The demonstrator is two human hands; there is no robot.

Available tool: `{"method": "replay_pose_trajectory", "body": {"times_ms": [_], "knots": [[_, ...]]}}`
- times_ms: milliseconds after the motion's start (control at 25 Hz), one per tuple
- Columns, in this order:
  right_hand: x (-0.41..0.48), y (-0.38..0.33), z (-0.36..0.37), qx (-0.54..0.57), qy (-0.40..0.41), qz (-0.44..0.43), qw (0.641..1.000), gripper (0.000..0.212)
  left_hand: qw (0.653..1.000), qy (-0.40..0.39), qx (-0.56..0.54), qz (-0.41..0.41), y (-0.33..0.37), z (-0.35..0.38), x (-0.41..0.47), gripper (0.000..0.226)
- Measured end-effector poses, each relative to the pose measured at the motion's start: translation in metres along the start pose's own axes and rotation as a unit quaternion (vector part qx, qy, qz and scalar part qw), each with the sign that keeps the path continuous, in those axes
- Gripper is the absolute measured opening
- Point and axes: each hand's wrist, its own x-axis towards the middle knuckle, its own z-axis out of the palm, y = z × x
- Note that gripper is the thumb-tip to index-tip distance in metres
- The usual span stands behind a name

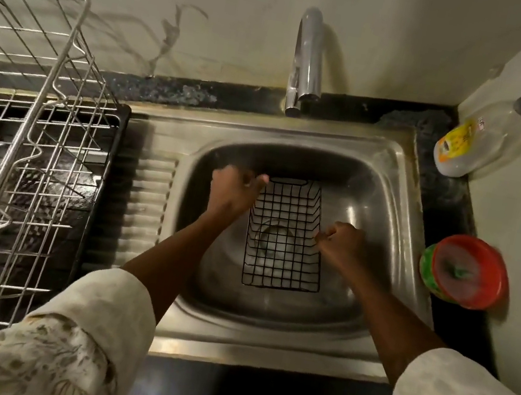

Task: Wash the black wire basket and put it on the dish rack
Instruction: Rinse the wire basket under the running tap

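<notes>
Black wire basket (pixel 285 236) sits in the sink (pixel 395 172), over the drain. Your right hand (pixel 341 246) pinches its right rim; your left hand (pixel 233 192), blurred, seems to grip the far corner. Washing step; no water visible at the tap (pixel 305 62), so you likely open it next.

We see a steel sink (pixel 260 347) set into a black table (pixel 448 209), with a chrome faucet (pixel 305 62) behind its far rim. On the right, a clear bottle (pixel 485 139) with a yellow label stands in the wall corner. Nearer us, a green tub with a red lid (pixel 467 272) sits beside the sink.
</notes>
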Motion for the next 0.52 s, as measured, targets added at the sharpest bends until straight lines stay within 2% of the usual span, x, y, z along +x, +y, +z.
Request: {"method": "replay_pose_trajectory", "body": {"times_ms": [80,160,240,320,400,480,520], "knots": [[0.003,0.002,-0.001,0.012,-0.001,-0.008,1.0,0.021,0.99,0.087,-0.096,0.047,0.037,-0.018,0.013,0.031],[0.002,0.004,0.002,0.032,0.003,-0.021,0.999,0.016,0.977,0.123,-0.161,0.069,0.071,-0.025,0.033,0.039],[-0.001,0.005,0.004,0.048,0.006,-0.019,0.999,0.015,0.972,0.13,-0.171,0.099,0.093,-0.023,0.048,0.045],[-0.003,0.005,0.006,0.048,0.008,-0.016,0.999,0.014,0.972,0.14,-0.15,0.114,0.105,-0.021,0.058,0.038],[-0.003,0.005,0.006,0.048,0.007,-0.018,0.999,0.01,0.974,0.151,-0.142,0.094,0.111,-0.022,0.064,0.026],[-0.002,0.005,0.003,0.041,0.004,-0.025,0.999,0.006,0.973,0.159,-0.156,0.063,0.111,-0.022,0.067,0.023],[-0.002,0.005,0.002,0.041,0.002,-0.028,0.999,0.006,0.97,0.156,-0.187,0.021,0.107,-0.021,0.072,0.024]]}}
